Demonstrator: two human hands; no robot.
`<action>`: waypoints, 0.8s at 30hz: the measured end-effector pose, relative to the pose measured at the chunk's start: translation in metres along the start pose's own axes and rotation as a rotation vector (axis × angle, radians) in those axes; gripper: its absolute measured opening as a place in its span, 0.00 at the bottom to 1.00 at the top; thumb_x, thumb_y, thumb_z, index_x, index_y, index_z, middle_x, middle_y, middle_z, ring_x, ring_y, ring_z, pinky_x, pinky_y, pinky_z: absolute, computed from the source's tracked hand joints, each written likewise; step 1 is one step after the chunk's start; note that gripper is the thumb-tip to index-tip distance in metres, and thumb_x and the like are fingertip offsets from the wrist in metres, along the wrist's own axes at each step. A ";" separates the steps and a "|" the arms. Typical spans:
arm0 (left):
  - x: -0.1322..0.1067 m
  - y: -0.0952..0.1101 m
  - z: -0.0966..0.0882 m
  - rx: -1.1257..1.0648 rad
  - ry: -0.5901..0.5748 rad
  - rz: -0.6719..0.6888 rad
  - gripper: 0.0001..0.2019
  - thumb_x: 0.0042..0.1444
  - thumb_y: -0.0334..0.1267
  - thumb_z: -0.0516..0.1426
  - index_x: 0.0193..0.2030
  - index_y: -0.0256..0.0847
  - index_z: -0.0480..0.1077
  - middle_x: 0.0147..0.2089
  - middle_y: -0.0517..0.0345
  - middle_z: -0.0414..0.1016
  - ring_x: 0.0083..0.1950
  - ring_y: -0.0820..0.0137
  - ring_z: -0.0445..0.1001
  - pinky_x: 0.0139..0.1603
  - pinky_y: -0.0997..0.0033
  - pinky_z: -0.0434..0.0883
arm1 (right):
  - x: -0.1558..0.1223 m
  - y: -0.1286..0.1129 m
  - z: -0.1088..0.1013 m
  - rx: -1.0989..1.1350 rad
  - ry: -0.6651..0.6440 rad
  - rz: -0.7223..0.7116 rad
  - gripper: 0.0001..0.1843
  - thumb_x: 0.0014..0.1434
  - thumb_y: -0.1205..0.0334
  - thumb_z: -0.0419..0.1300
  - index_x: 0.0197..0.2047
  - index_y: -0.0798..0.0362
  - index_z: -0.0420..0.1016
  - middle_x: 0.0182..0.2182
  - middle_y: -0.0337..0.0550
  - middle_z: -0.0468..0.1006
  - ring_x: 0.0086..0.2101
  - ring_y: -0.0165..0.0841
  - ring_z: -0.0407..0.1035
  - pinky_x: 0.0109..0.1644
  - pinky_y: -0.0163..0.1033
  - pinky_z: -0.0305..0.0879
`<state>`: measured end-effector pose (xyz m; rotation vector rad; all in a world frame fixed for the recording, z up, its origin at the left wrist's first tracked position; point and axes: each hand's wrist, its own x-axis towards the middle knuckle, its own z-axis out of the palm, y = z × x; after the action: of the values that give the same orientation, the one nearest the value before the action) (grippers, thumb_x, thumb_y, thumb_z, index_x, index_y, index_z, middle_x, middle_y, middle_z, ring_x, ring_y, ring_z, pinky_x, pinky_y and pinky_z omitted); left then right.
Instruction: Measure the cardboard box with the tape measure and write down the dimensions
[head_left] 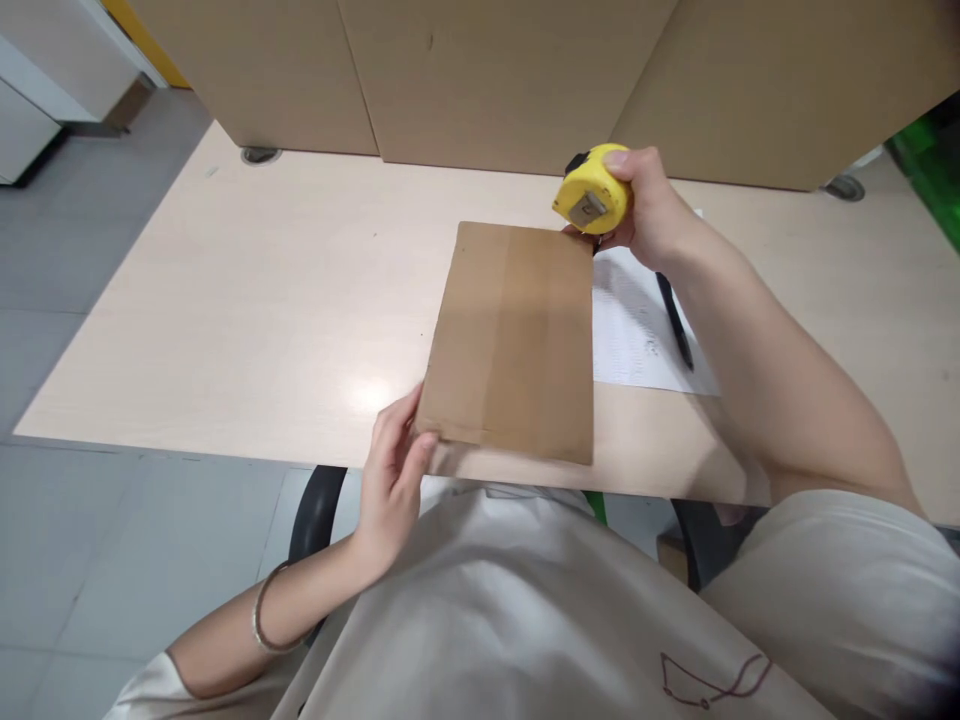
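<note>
A brown cardboard box point(517, 340) lies near the front edge of the table, its flat taped face upward. My left hand point(394, 470) grips its near left corner, thumb toward the front side and fingers along the left side. Above the box's far right corner, my right hand point(645, 205) is closed around a yellow tape measure point(596, 190) with a black button and a metal clip. No pulled-out blade shows. Some fingers of the right hand are hidden behind the tape measure, near the box's corner.
Right of the box lies a white printed sheet point(626, 330) with a black pen point(675, 320) on it. Large cardboard panels point(510, 80) stand along the back of the pale wooden table point(262, 300). A black chair armrest point(319, 510) is below the front edge.
</note>
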<state>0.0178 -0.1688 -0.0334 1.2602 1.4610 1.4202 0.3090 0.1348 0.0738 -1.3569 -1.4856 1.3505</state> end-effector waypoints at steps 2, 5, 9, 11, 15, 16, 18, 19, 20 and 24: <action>0.005 0.003 0.003 0.006 0.062 -0.071 0.25 0.85 0.60 0.65 0.83 0.71 0.79 0.87 0.58 0.79 0.90 0.51 0.74 0.97 0.41 0.70 | -0.009 -0.008 0.003 0.050 0.040 -0.019 0.18 0.66 0.41 0.64 0.50 0.43 0.73 0.43 0.42 0.84 0.42 0.41 0.82 0.44 0.40 0.77; 0.020 0.006 0.014 -0.101 0.190 -0.185 0.28 0.84 0.69 0.62 0.81 0.64 0.73 0.91 0.54 0.70 0.95 0.50 0.66 0.98 0.41 0.66 | -0.027 -0.022 0.003 0.109 0.081 -0.055 0.13 0.70 0.45 0.64 0.47 0.43 0.72 0.44 0.45 0.85 0.41 0.42 0.82 0.46 0.43 0.82; 0.070 0.014 0.026 -0.327 0.239 -0.231 0.37 0.64 0.74 0.76 0.65 0.59 0.68 0.71 0.53 0.80 0.76 0.49 0.84 0.74 0.47 0.87 | -0.057 -0.032 -0.004 0.074 0.194 -0.088 0.09 0.71 0.47 0.62 0.44 0.42 0.76 0.40 0.48 0.83 0.43 0.48 0.84 0.45 0.48 0.84; 0.106 0.020 0.024 -0.375 0.164 -0.226 0.39 0.60 0.69 0.80 0.64 0.59 0.67 0.62 0.54 0.83 0.70 0.47 0.87 0.67 0.47 0.89 | -0.074 -0.031 -0.011 0.053 0.250 -0.081 0.09 0.68 0.47 0.62 0.42 0.41 0.77 0.38 0.48 0.81 0.40 0.48 0.82 0.40 0.49 0.83; 0.178 0.026 0.012 -0.357 0.047 -0.237 0.35 0.54 0.55 0.83 0.62 0.55 0.73 0.55 0.52 0.85 0.68 0.39 0.90 0.69 0.36 0.91 | -0.109 -0.020 -0.024 0.042 0.309 -0.097 0.11 0.63 0.44 0.65 0.38 0.41 0.81 0.40 0.50 0.82 0.36 0.47 0.79 0.32 0.49 0.79; 0.192 0.025 0.009 -0.345 0.011 -0.245 0.34 0.52 0.51 0.83 0.60 0.54 0.75 0.54 0.52 0.85 0.67 0.38 0.91 0.70 0.34 0.91 | -0.118 -0.016 -0.026 0.045 0.301 -0.098 0.12 0.63 0.44 0.65 0.38 0.40 0.83 0.40 0.51 0.84 0.36 0.48 0.81 0.32 0.49 0.81; 0.215 0.019 0.005 -0.308 -0.067 -0.260 0.33 0.50 0.46 0.83 0.60 0.52 0.78 0.52 0.52 0.85 0.68 0.36 0.91 0.73 0.29 0.90 | -0.135 -0.007 -0.026 0.053 0.263 -0.066 0.13 0.64 0.42 0.65 0.39 0.39 0.87 0.40 0.52 0.87 0.38 0.52 0.85 0.35 0.54 0.86; 0.223 0.014 0.004 -0.283 -0.104 -0.258 0.33 0.50 0.46 0.83 0.60 0.52 0.79 0.52 0.52 0.85 0.68 0.35 0.91 0.73 0.28 0.90 | -0.144 -0.002 -0.025 0.059 0.241 -0.036 0.14 0.65 0.41 0.65 0.40 0.39 0.88 0.40 0.53 0.89 0.38 0.54 0.86 0.39 0.57 0.88; 0.229 0.010 0.002 -0.256 -0.137 -0.247 0.34 0.49 0.46 0.83 0.61 0.52 0.79 0.52 0.51 0.85 0.68 0.35 0.91 0.74 0.27 0.89 | -0.151 0.004 -0.025 0.068 0.226 0.001 0.15 0.66 0.40 0.65 0.40 0.38 0.88 0.40 0.53 0.89 0.38 0.56 0.87 0.41 0.61 0.90; 0.240 -0.005 -0.003 -0.134 -0.261 -0.172 0.46 0.44 0.52 0.83 0.70 0.55 0.76 0.61 0.49 0.85 0.73 0.32 0.88 0.74 0.28 0.89 | -0.165 0.017 -0.034 0.033 0.135 0.174 0.18 0.66 0.38 0.70 0.39 0.43 0.91 0.35 0.55 0.90 0.36 0.56 0.88 0.43 0.60 0.91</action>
<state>-0.0464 0.0607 -0.0071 1.1589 1.2448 1.1715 0.3786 -0.0187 0.0881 -1.5536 -1.2754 1.3539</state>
